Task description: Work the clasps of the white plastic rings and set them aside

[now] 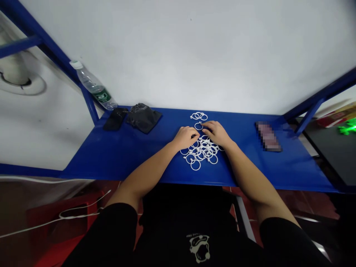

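Observation:
A loose pile of white plastic curtain rings (204, 150), each with a small eyelet, lies in the middle of the blue table. At the pile's far right edge, my right hand (218, 133) has its fingertips on the eyelet of a single white ring (198, 127). My left hand (185, 138) is curled closed at the pile's far left edge; whatever its fingers hold is hidden. Beyond both hands, a few more white rings (198, 116) lie overlapping near the wall.
A plastic water bottle (96, 89), a black phone-like slab (115, 118) and a dark pouch (144, 117) are at the back left. On the right lies a pixelated flat item (268, 136). Blue frame bars (310, 115) rise at both sides; a white wall (178, 55) stands behind.

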Motion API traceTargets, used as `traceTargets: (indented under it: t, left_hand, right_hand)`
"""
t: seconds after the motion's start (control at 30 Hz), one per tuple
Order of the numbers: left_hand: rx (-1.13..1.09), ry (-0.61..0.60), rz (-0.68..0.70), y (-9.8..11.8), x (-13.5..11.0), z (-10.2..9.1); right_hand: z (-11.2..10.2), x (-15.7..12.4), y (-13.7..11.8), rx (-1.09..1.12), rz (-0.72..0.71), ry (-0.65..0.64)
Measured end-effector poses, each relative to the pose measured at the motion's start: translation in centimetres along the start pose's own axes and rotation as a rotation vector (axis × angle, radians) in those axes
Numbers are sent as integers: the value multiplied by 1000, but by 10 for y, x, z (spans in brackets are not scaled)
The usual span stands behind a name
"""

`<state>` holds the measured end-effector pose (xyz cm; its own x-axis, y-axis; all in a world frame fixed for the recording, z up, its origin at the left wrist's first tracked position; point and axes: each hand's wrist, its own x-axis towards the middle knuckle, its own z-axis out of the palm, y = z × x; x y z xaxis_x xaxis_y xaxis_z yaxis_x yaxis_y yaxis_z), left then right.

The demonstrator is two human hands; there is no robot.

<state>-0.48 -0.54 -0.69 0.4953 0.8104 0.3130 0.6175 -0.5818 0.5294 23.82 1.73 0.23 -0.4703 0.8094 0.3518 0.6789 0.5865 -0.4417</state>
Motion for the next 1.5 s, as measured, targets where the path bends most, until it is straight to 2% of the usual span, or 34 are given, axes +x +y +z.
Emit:
traceTargets:
  t: [0.13, 0.23, 0.33, 0.47, 0.6, 0.87, 1.0, 1.1, 1.3, 1.5]
  left_hand:
    - [-18, 64, -91, 1, 1, -3]
    - [-21, 141, -160, -4, 2, -3]
    - [-2, 156, -180, -10, 2, 2]
    - [-2, 171, -129, -16, 1, 8]
    - [-48, 156, -102, -18, 2, 11]
    - [-145, 122, -60, -9, 2, 12]
    - [-152, 189, -94, -7, 2, 7]
    - [-163, 174, -55, -6, 2, 3]
    - [-111, 214, 0, -3, 1, 1]
    - [-64, 269, 19, -2, 0, 0]
  right_hand:
    - [5, 1, 6, -105, -30, -94]
    - [4, 1, 3, -68, -59, -107]
    - [4, 1, -4, -14, -84, -97]
    - [7, 1, -11, 9, -94, -67]
    - [9, 1, -8, -50, 27, -22]
    - [12, 2, -10, -71, 115, -66]
    - [9, 1, -18, 36, 72, 42]
    - [6, 1, -24, 120, -17, 101]
    - [2, -1, -33, 157, -96, 25]
    - [0, -1, -36, 230, -17, 73]
